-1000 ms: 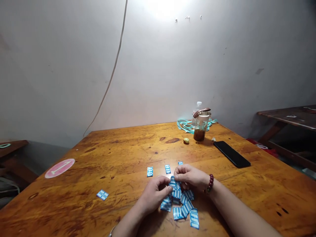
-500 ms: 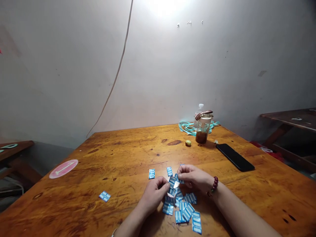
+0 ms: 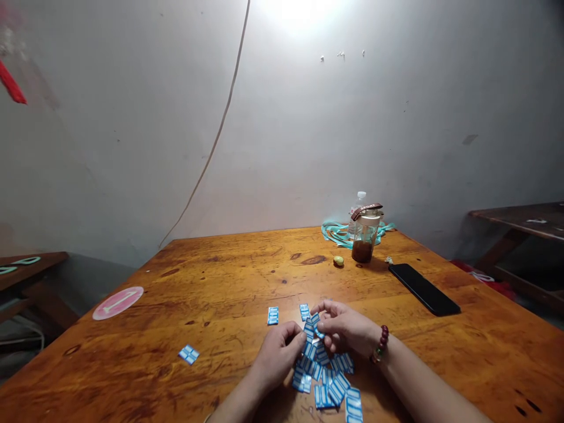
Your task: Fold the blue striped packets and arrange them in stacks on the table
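My left hand [image 3: 278, 352] pinches a small blue-and-white card [image 3: 308, 332] between thumb and forefinger, at the upper end of a loose heap. Across from it, my right hand [image 3: 348, 326], with a beaded bracelet [image 3: 381, 342] at the wrist, grips another blue-and-white card [image 3: 316, 322] by its edge. The two held cards nearly meet. Beneath and nearer to me lies the heap of similar cards [image 3: 338, 388], several overlapping at odd angles. Apart from it, one card [image 3: 273, 315] lies beyond my left hand, another [image 3: 304, 311] close by, and a third [image 3: 188, 354] far to the left.
A black phone [image 3: 423, 288] lies to the right. Behind it stand a lidded cup with dark liquid [image 3: 363, 244], a clear bottle [image 3: 361, 200] and turquoise straps [image 3: 335, 233]. A small yellowish item [image 3: 338, 261] sits nearby. A pink round sticker [image 3: 118, 303] marks the table's left side.
The view has shifted slightly. My right fingers have come a little lower and closer round their card, and a card behind them is now hidden. My left hand keeps its pinch.
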`<state>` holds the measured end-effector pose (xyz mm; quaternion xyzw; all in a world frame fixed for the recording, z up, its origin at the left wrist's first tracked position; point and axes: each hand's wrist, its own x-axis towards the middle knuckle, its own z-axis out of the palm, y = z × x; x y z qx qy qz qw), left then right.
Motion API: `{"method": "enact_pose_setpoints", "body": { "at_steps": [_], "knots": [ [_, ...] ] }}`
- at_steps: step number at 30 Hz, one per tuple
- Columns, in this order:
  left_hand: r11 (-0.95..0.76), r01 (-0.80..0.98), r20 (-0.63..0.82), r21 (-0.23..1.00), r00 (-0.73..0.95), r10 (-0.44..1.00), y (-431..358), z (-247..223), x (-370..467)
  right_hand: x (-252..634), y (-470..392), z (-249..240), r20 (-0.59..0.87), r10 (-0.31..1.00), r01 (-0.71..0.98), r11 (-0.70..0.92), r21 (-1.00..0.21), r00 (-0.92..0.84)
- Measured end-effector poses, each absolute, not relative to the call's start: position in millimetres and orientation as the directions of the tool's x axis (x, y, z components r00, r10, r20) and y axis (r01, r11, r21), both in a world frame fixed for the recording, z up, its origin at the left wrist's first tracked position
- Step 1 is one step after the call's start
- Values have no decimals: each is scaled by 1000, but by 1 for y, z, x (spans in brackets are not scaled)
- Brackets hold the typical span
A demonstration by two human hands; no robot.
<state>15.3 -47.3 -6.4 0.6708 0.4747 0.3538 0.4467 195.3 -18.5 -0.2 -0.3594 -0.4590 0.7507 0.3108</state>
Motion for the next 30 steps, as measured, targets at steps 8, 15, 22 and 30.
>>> {"method": "enact_pose_setpoints", "body": {
  "at_steps": [8,15,22,30],
  "knots": [
    [-146,273,71,951,270,960,-45,-15,15,177,-23,-4,-284,823,-114,-384,-916,-491],
    [42,64,-54,997,206,977,-42,-15,16,183,-21,-3,-196,883,-128,-273,-954,-426],
    [40,63,-49,997,148,988,-41,-7,17,172,-29,0,-6,864,-57,-40,-998,-504],
    [213,-158,-183,964,183,966,-43,1,19,168,-28,-5,-100,888,65,-79,-995,-450]
  ]
}}
